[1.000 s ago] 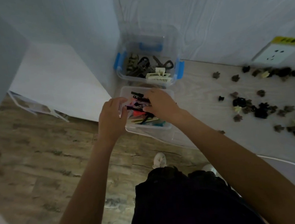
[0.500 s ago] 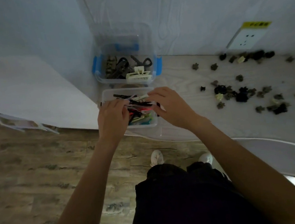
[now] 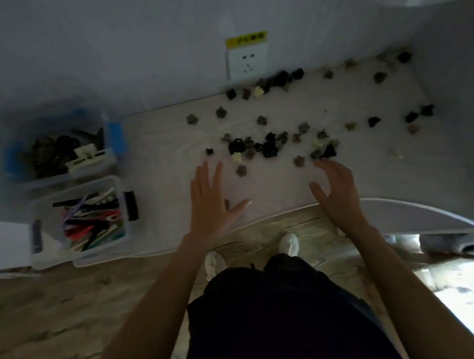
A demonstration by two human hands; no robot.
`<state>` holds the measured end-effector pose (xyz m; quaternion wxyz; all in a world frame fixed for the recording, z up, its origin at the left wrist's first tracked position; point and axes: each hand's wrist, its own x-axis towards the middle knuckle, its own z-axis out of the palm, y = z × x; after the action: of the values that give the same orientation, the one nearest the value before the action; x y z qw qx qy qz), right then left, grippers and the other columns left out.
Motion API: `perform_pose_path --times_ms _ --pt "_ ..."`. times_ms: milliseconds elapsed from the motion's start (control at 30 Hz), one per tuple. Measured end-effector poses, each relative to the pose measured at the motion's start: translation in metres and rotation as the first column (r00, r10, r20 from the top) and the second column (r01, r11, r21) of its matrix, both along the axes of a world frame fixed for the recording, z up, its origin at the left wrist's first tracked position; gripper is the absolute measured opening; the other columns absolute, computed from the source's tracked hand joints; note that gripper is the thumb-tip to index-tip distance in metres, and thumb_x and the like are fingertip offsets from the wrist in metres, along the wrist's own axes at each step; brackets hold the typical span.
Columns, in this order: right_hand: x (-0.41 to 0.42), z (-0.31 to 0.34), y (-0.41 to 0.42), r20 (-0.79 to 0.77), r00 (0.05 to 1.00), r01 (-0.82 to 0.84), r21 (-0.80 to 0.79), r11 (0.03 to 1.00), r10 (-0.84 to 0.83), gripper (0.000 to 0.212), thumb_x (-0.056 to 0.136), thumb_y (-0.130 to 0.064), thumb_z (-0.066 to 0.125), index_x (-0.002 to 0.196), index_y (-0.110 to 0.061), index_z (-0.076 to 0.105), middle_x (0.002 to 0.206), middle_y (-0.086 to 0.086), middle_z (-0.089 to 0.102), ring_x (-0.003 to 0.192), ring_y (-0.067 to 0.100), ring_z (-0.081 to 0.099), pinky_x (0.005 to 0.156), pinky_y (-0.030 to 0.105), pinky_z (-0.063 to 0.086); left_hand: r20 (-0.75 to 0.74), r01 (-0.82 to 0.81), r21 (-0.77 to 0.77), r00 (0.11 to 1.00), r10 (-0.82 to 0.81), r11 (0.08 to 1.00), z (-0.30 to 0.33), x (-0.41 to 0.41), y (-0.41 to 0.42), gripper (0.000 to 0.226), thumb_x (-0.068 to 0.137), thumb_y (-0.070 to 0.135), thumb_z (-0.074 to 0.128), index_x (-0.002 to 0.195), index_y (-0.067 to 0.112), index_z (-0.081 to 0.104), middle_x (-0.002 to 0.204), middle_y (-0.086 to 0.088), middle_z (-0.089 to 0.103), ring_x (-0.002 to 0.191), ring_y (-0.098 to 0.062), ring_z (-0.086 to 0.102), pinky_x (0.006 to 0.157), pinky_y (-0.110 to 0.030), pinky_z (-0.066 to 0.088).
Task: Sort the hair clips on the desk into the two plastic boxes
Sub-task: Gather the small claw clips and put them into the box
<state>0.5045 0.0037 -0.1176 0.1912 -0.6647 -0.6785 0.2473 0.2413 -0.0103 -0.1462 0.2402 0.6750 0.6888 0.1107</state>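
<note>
Both spread hands hover over small knobbly clips.

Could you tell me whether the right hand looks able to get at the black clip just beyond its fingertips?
Probably yes: the right hand is open, and the black clip lies uncovered.

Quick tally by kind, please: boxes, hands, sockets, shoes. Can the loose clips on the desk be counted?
Boxes: 2
Hands: 2, left and right, both empty
Socket: 1
Shoes: 2
Total: 7
Loose clips: dozens, too blurred for an exact count.
</note>
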Motion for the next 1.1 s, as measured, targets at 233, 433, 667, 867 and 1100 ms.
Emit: perform_pose_path --times_ms 233,433,667,867,1100 --pt "0.114 -0.020 0.028 0.083 0.954 0.286 0.025 0.958 -0.287 0.073 0.082 -0.055 0.040 0.140 -0.010 0.034 0.150 0.024 0.022 0.139 0.044 0.014 0.110 0.056 0.019 -0.009 -0.134 0.027 0.991 0.135 0.991 -0.013 0.068 0.037 0.089 0.084 0.064 0.044 0.148 0.018 0.002 0.157 -0.016 -0.003 0.145 -0.028 -0.006 0.119 -0.045 0.005" --pt "0.181 -0.034 0.092 0.072 0.919 0.387 0.031 0.922 -0.388 0.079 0.082 -0.057 0.036 0.142 -0.005 0.029 0.150 0.030 0.017 0.139 0.046 0.014 0.114 0.052 0.014 0.010 -0.105 0.112 0.994 0.104 0.988 -0.016 0.118 0.087 0.076 0.089 0.047 0.051 0.147 0.013 0.016 0.156 -0.016 0.008 0.145 -0.029 0.003 0.119 -0.044 0.005" --pt "0.193 -0.041 0.139 -0.044 0.938 0.344 -0.004 0.939 -0.343 0.062 0.090 -0.041 0.039 0.139 -0.003 0.033 0.148 0.027 0.023 0.136 0.043 0.025 0.114 0.052 0.023 -0.039 -0.010 0.163 0.999 0.016 0.987 -0.025 0.148 0.103 0.070 0.088 0.057 0.036 0.143 0.014 0.028 0.154 -0.012 0.021 0.144 -0.027 0.012 0.119 -0.042 0.006" --pt "0.138 -0.050 0.138 -0.053 0.991 0.126 0.005 0.992 -0.125 0.063 0.088 -0.045 0.035 0.132 0.000 0.041 0.147 0.025 0.028 0.140 0.039 0.018 0.116 0.041 0.016 -0.048 -0.016 0.193 0.999 0.025 0.981 -0.025 0.147 0.093 0.068 0.088 0.058 0.034 0.143 0.018 0.029 0.153 -0.009 0.024 0.144 -0.024 0.013 0.118 -0.047 0.004" --pt "0.045 -0.048 0.132 -0.169 0.970 -0.170 0.037 0.985 0.173 0.043 0.095 -0.025 0.045 0.134 -0.008 0.042 0.150 0.015 0.029 0.142 0.030 0.017 0.118 0.045 0.014 -0.026 -0.075 0.195 0.996 0.081 0.978 -0.022 0.135 0.083 0.072 0.084 0.060 0.036 0.143 0.019 0.029 0.154 -0.008 0.024 0.144 -0.024 0.012 0.118 -0.047 0.003"
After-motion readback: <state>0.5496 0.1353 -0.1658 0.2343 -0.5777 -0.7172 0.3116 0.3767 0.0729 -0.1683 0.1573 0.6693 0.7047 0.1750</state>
